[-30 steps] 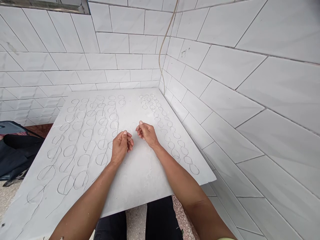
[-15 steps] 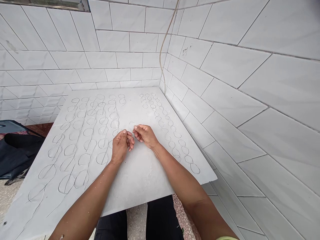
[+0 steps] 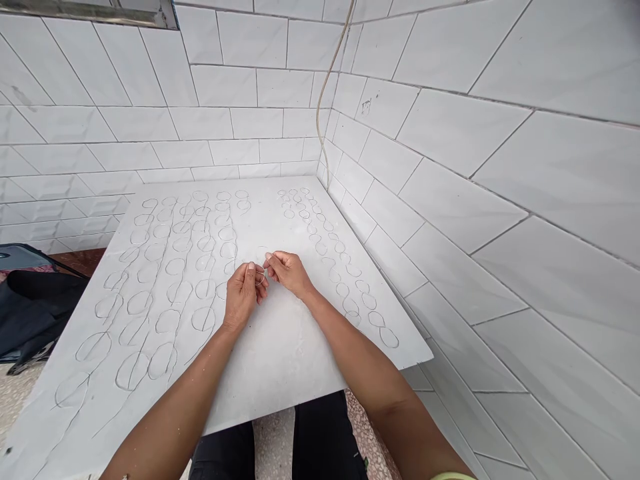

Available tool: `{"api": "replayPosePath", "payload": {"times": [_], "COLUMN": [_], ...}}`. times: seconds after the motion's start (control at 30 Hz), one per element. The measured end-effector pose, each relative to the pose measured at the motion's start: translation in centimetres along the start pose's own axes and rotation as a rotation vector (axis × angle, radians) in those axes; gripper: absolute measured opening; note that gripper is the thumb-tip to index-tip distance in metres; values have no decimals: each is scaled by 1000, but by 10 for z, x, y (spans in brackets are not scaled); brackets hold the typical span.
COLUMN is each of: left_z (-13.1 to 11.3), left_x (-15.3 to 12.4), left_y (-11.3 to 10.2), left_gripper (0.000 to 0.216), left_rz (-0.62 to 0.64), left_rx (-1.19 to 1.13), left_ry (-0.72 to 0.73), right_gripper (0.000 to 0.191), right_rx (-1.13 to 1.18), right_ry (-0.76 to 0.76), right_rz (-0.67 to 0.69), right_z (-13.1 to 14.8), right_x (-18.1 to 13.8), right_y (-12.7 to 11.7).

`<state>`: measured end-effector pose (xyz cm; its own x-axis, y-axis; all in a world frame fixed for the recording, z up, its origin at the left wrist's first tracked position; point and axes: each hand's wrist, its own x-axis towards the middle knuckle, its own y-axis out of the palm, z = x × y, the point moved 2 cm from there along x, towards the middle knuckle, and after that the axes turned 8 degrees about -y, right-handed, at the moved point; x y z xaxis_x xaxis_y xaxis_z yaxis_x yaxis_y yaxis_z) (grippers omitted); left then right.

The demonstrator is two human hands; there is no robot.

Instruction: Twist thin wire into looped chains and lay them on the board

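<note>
Both my hands meet over the middle of a white board. My left hand is closed, pinching a thin wire ring between thumb and fingers. My right hand is closed too, its fingertips pinching the same wire ring from the right. Rows of larger wire rings lie on the board to the left of my hands. A line of smaller wire rings runs along the right side of the board.
White tiled walls enclose the back and right. A thin cable hangs down in the corner. A dark bag lies on the floor at the left. My dark trousers show below the board's near edge.
My right hand has moved left toward my left hand and closed its fingers onto the wire ring. The left hand stayed almost in place.
</note>
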<state>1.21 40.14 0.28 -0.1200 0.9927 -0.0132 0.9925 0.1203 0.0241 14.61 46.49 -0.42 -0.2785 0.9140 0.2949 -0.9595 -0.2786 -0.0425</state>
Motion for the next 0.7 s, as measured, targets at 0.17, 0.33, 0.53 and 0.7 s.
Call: {"api": "replayPosePath", "payload": {"times": [0.17, 0.33, 0.53, 0.7], "left_z": [0, 1, 6, 8], "left_x": [0, 0, 4, 5], "left_y": [-3, -6, -7, -10], "left_gripper": [42, 41, 40, 38], "left_rz": [-101, -198, -219, -227], "left_rx": [-3, 35, 107, 178], "left_ry": [25, 62, 69, 42], "right_gripper": [51, 39, 18, 16], "right_rx": [-92, -116, -83, -172], "right_ry": [54, 97, 100, 41], "right_rz": [80, 227, 133, 73], "right_z": [7, 7, -2, -2], "right_x": [-3, -8, -9, -7], "right_y": [-1, 11, 26, 29]}}
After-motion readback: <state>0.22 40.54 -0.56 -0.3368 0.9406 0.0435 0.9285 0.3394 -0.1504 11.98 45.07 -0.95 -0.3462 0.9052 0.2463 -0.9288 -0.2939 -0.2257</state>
